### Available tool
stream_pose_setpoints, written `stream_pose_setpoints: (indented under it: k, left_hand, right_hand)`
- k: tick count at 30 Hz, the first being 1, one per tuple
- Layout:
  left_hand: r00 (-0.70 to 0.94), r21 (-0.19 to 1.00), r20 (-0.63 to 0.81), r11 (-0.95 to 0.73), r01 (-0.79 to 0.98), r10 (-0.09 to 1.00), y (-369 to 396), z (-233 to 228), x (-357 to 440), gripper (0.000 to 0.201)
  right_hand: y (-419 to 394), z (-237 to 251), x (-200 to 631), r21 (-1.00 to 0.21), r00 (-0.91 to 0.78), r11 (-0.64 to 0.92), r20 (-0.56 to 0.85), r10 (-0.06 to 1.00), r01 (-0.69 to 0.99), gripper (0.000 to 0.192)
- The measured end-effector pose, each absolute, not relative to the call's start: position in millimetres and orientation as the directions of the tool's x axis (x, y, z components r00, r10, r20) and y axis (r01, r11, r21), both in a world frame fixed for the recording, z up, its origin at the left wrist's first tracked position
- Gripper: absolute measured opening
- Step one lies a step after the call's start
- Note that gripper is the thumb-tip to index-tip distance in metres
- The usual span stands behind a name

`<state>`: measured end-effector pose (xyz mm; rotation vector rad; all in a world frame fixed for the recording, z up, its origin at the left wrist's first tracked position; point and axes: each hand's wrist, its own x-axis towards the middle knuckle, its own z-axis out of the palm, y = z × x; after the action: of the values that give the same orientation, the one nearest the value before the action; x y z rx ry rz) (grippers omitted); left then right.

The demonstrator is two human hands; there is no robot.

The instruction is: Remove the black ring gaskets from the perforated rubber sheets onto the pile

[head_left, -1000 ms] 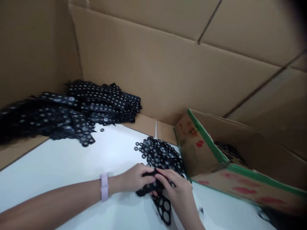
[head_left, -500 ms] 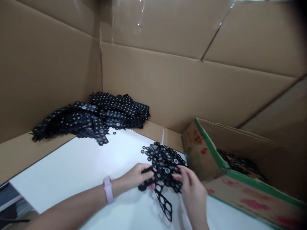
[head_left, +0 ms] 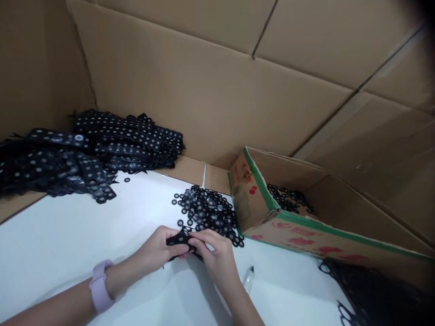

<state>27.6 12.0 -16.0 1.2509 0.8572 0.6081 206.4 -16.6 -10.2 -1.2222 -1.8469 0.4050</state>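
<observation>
A: Where was the working piece, and how was it held?

B: The spotted black strip lay between the hands, above the white table and just in front of the pile of rings. The left hand gripped it, thumb on top and fingers beneath; the right hand pinched its other end between thumb and forefinger.

A: What could have gone wrong from that point?

B: Three faults seemed possible. An uneven pull between the two grips might have torn the strip, weakened as it was by its holes. A sudden release could have scattered rings from the pile; one ring lay apart near the stacked strips. The right forearm passed close beside a pen, which a sideways sweep might have sent rolling.

A: What differed from half a second earlier?

B: Then, the right hand stood apart from the left, its fingers over the pile, and a lattice of large holes hung below the left hand. At this moment the hands met at the strip, and the hanging lattice no longer showed. The view had also turned: the pen and, just before the green-edged carton, a dark heap had come into sight.
</observation>
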Motion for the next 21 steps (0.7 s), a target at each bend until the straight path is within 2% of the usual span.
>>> stream_pose_setpoints:
  k: [4,10,14,18,21]
  left_hand:
    - [0.562,0.956,-0.262,0.291,0.038,0.785,8.4,-4.1,28.4,0.030]
    - [0.552,0.964,-0.249,0.259,0.063,0.796,9.1,6.2,28.0,0.034]
    - [0.551,0.974,-0.224,0.210,0.089,0.804,5.0,9.9,28.6,0.028]
    - [0.577,0.972,-0.229,0.211,0.099,0.784,4.6,12.2,27.0,0.025]
    - [0.601,0.961,-0.267,0.251,0.112,0.753,7.7,8.4,24.6,0.024]
  right_hand:
    - [-19.0,-7.4,207.2,-0.715,-0.183,0.443,0.414,0.892,0.541,0.031]
    - [-22.0,-0.5,203.0,-0.819,-0.095,0.301,0.293,0.951,0.488,0.019]
    - [-24.6,1.1,200.6,-0.857,-0.062,0.244,0.244,0.968,0.454,0.030]
    - [-21.9,3.4,202.8,-0.907,0.022,0.150,0.172,0.985,0.393,0.033]
    - [-15.9,4.9,212.3,-0.952,0.186,0.075,0.135,0.973,0.296,0.040]
